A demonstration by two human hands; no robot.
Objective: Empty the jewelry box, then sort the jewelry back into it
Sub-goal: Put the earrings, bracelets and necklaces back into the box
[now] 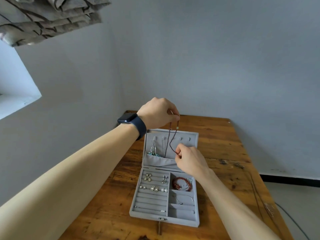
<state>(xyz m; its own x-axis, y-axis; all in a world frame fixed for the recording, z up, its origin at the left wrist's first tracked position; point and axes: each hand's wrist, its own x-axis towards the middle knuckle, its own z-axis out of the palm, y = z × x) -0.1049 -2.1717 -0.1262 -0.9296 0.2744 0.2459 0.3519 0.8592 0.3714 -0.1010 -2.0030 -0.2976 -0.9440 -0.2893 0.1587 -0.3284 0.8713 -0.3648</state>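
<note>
A grey velvet jewelry box (133, 203) lies open on the wooden table, its lid upright at the back. My left hand (157, 112) pinches the top of a dark cord necklace (170, 141) above the lid. My right hand (188, 158) pinches the same cord lower down, in front of the lid's pocket. A silver necklace with a teal pendant (153, 149) hangs from a lid hook. Several earrings (154, 187) sit in the ring rolls. A red bead bracelet (181, 183) fills the top right compartment, and a thin silver chain (183, 199) lies below it.
The wooden table (233, 179) stands in a corner against grey walls. A dark smartwatch (131, 121) is on my left wrist. A patterned curtain (43, 16) hangs at the upper left. A cable (294, 220) runs on the floor to the right.
</note>
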